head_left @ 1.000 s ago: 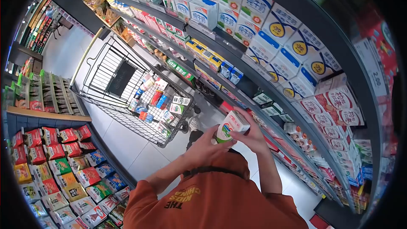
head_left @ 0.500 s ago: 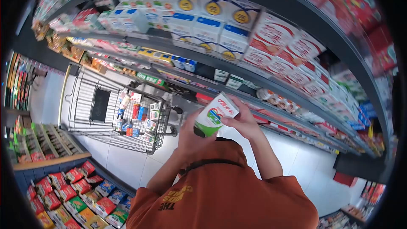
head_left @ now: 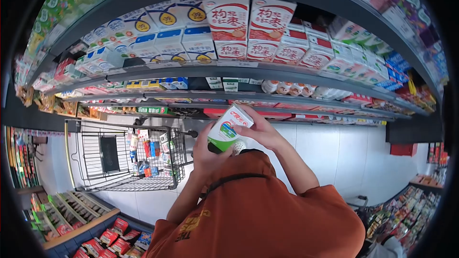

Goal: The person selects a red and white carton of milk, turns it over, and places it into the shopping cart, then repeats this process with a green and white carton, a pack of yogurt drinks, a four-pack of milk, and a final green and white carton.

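I see both of my hands closed around one milk carton (head_left: 229, 126), held up in front of my chest, just above the orange shirt (head_left: 258, 210). My left hand (head_left: 210, 155) cups its lower end from below; my right hand (head_left: 263, 131) wraps its upper end, fingers (head_left: 248, 112) curled over the top edge. The carton tilts, its long axis running from lower left to upper right. The shelves (head_left: 248, 69) of boxed drinks lie ahead of it; the cart (head_left: 129, 155) stands off to my left, apart.
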`<state>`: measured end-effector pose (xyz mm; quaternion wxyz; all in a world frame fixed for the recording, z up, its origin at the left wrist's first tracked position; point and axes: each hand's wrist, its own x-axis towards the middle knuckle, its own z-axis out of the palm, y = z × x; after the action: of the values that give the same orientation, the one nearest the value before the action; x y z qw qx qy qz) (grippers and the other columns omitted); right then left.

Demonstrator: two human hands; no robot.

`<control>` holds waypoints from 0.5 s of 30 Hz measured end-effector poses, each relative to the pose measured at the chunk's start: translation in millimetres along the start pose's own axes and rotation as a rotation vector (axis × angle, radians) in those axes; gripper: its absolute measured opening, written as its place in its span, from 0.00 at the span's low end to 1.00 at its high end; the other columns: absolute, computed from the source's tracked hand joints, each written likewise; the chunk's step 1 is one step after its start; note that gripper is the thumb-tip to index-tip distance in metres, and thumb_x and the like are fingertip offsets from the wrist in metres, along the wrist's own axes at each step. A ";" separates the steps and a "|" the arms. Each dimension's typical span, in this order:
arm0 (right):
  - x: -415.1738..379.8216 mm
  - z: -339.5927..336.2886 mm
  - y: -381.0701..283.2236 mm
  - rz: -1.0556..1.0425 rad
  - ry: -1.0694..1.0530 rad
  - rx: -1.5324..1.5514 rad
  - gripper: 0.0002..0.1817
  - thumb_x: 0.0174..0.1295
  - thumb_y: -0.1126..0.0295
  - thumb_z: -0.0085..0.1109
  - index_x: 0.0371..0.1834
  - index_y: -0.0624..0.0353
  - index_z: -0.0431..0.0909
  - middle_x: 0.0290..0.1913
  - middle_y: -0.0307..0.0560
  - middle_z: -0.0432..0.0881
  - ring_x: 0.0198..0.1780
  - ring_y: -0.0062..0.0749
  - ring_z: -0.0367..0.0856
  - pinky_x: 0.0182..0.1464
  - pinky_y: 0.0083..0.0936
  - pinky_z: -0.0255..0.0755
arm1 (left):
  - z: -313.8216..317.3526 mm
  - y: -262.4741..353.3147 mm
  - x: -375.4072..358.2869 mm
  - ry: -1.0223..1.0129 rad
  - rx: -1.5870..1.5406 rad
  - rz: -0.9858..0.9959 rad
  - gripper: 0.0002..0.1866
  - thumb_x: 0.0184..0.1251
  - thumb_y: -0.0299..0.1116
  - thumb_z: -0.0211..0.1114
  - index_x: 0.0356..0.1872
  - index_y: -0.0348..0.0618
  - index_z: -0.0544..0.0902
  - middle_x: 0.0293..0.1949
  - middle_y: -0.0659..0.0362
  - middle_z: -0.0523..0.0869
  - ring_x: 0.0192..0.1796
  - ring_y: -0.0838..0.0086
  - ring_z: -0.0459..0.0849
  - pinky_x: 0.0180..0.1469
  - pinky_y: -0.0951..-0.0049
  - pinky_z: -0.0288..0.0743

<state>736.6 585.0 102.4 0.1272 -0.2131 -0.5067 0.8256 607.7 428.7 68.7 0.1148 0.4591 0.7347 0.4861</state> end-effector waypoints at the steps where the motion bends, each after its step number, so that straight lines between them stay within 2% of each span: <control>1: -0.1 0.6 -0.7 -0.001 0.002 0.003 0.38 0.62 0.70 0.67 0.74 0.58 0.57 0.60 0.42 0.74 0.62 0.27 0.73 0.63 0.27 0.69 | -2.7 3.4 3.2 0.001 -0.032 -0.007 0.41 0.42 0.34 0.82 0.60 0.36 0.71 0.51 0.47 0.83 0.52 0.56 0.85 0.52 0.62 0.79; 3: -2.8 3.6 -4.8 -0.010 0.015 -0.038 0.37 0.64 0.69 0.66 0.74 0.58 0.58 0.59 0.42 0.76 0.60 0.27 0.75 0.60 0.27 0.72 | -7.0 1.6 7.0 -0.032 -0.106 0.006 0.42 0.42 0.35 0.82 0.60 0.36 0.71 0.51 0.47 0.83 0.51 0.57 0.85 0.52 0.63 0.79; 6: -4.7 -6.2 1.7 -0.051 -0.017 -0.057 0.34 0.65 0.71 0.64 0.72 0.62 0.58 0.54 0.42 0.78 0.50 0.22 0.77 0.49 0.22 0.75 | -12.7 14.3 14.6 -0.036 -0.102 0.058 0.41 0.42 0.35 0.82 0.60 0.36 0.71 0.51 0.47 0.83 0.51 0.59 0.86 0.51 0.64 0.80; 7: -7.0 -4.9 -4.4 -0.074 -0.012 -0.027 0.33 0.64 0.72 0.63 0.71 0.62 0.60 0.52 0.41 0.79 0.46 0.20 0.77 0.42 0.22 0.76 | -16.2 22.6 15.9 -0.032 -0.077 0.075 0.41 0.42 0.35 0.82 0.60 0.36 0.71 0.51 0.47 0.83 0.51 0.60 0.86 0.51 0.64 0.80; 10: -19.7 -0.3 -23.7 -0.084 0.004 0.045 0.33 0.64 0.72 0.64 0.71 0.63 0.61 0.53 0.42 0.80 0.48 0.21 0.79 0.42 0.22 0.77 | -14.2 35.8 17.4 -0.023 -0.158 0.079 0.39 0.43 0.35 0.81 0.59 0.37 0.72 0.50 0.47 0.84 0.51 0.61 0.86 0.51 0.66 0.80; 11: -21.5 -1.6 -21.8 -0.095 0.005 0.049 0.33 0.64 0.72 0.64 0.71 0.63 0.61 0.53 0.43 0.80 0.49 0.22 0.79 0.44 0.22 0.77 | -12.0 38.9 16.5 0.004 -0.135 0.133 0.40 0.42 0.34 0.82 0.59 0.37 0.71 0.53 0.46 0.82 0.52 0.60 0.85 0.53 0.66 0.79; 14: -27.1 -4.5 -19.9 -0.126 0.029 0.015 0.33 0.64 0.73 0.64 0.70 0.64 0.62 0.55 0.44 0.79 0.52 0.23 0.79 0.49 0.23 0.77 | 7.4 37.2 15.6 0.081 -0.326 0.170 0.42 0.42 0.33 0.82 0.60 0.37 0.68 0.56 0.45 0.79 0.55 0.58 0.84 0.55 0.65 0.78; 15: -28.8 -3.7 -22.1 -0.130 0.041 -0.022 0.32 0.64 0.73 0.64 0.70 0.65 0.62 0.55 0.45 0.79 0.53 0.23 0.79 0.50 0.23 0.77 | 7.8 37.2 12.6 0.038 -0.282 0.173 0.45 0.43 0.30 0.81 0.63 0.36 0.64 0.58 0.44 0.77 0.57 0.59 0.82 0.57 0.65 0.77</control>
<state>763.5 585.6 127.0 0.1887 -0.1979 -0.5258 0.8055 626.6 447.3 98.7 0.1220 0.4907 0.6190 0.6010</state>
